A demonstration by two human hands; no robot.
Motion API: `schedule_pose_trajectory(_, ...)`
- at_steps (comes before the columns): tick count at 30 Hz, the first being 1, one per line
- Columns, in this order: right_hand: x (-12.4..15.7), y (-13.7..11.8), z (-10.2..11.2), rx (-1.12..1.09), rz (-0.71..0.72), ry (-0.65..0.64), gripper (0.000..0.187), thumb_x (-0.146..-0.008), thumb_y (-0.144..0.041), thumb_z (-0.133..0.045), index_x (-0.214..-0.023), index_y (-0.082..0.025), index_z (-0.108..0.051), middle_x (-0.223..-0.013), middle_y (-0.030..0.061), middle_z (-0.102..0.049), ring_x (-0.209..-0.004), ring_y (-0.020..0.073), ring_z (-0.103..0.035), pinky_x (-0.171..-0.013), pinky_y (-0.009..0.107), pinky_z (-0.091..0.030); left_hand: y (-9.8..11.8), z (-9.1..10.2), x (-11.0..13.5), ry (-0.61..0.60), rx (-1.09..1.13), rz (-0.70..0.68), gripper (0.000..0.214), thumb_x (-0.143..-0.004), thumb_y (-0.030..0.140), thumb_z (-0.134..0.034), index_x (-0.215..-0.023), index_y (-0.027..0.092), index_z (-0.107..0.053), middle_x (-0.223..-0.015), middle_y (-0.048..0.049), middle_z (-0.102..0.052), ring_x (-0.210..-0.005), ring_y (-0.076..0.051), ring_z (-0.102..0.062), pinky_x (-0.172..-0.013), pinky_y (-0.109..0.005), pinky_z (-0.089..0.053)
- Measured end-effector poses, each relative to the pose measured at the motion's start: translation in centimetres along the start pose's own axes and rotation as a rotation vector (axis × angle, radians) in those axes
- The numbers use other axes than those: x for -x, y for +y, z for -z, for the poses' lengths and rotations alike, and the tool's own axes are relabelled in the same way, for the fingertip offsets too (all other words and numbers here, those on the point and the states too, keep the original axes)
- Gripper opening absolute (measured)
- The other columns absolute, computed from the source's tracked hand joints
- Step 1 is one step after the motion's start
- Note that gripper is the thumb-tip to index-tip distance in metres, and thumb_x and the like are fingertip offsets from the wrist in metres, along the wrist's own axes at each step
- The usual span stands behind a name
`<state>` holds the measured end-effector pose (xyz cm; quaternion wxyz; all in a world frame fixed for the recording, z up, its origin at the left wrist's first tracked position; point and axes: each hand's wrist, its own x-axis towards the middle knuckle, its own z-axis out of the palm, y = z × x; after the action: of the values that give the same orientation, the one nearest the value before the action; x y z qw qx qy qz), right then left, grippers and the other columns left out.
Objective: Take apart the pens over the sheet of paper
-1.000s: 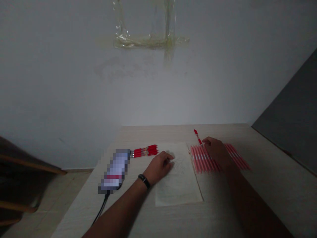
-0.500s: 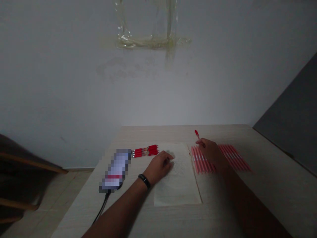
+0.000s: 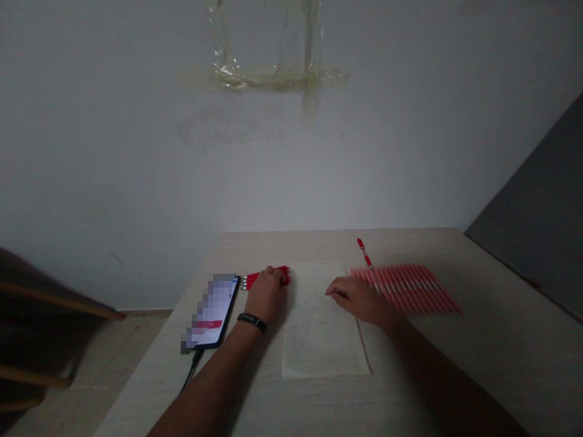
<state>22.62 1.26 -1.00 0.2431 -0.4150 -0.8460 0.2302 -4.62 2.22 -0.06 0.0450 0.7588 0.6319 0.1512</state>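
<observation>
My left hand (image 3: 268, 295) lies on a small bunch of red pens (image 3: 279, 276) beside the phone, its fingers curled over them. My right hand (image 3: 358, 299) rests on the right edge of a sheet of paper (image 3: 319, 340), fingertips pinched together and pointing left. What they hold is too small to make out. A long row of red pens (image 3: 412, 288) lies side by side to the right of that hand. One single red pen (image 3: 364, 252) lies apart at the row's far end.
A phone (image 3: 212, 311) with a lit screen lies left of my left hand, its black cable (image 3: 190, 373) running off the front of the pale wooden table (image 3: 478, 346). A wall with old tape marks stands behind. A dark wooden piece of furniture (image 3: 40, 303) is at the left.
My left hand slid from the paper's top left corner onto the bunch of red pens. My right hand left the row of pens and moved left onto the paper's edge.
</observation>
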Motion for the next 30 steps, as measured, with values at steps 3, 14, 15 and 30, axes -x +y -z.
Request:
schedule_pose_trajectory(3,0.0,0.1,0.0,0.001,0.005,-0.005,0.02,-0.09,-0.014,-0.055,-0.1,-0.02,-0.072,-0.094,0.0044,-0.073,-0.086,0.0174,-0.067,-0.079,0.028,-0.049,0.1,0.2,0.0,-0.002,-0.03,-0.015,0.009,-0.083,0.012,-0.059,-0.085,0.018,-0.065,-0.101,-0.0109,-0.064,-0.094,-0.025,-0.061,-0.083,-0.034,-0.045)
schedule_pose_trajectory(14,0.0,0.6,-0.2,-0.003,0.006,-0.012,0.02,-0.09,-0.015,-0.056,-0.1,-0.02,-0.072,-0.093,0.0039,-0.073,-0.085,0.0172,-0.067,-0.079,0.028,-0.049,-0.1,0.4,-0.1,-0.021,-0.045,-0.02,0.012,-0.081,0.012,-0.06,-0.088,0.019,-0.067,-0.102,-0.0103,-0.065,-0.095,-0.025,-0.06,-0.084,-0.035,-0.044)
schedule_pose_trajectory(15,0.0,0.7,-0.2,-0.004,0.007,-0.012,0.02,-0.09,-0.015,-0.056,-0.1,-0.02,-0.072,-0.094,0.004,-0.073,-0.086,0.0172,-0.067,-0.079,0.028,-0.049,-0.2,0.4,-0.1,-0.024,-0.041,-0.022,0.013,-0.082,0.012,-0.06,-0.089,0.019,-0.067,-0.102,-0.0103,-0.065,-0.095,-0.025,-0.06,-0.084,-0.035,-0.044)
schedule_pose_trajectory(30,0.0,0.6,-0.3,-0.004,0.023,-0.02,0.021,-0.091,-0.015,-0.055,-0.101,-0.022,-0.072,-0.096,0.0034,-0.074,-0.088,0.0174,-0.068,-0.081,0.028,-0.049,0.3,1.3,0.1,-0.002,-0.021,-0.081,0.017,-0.085,0.011,-0.058,-0.091,0.022,-0.069,-0.099,-0.0076,-0.073,-0.09,-0.026,-0.06,-0.081,-0.037,-0.043)
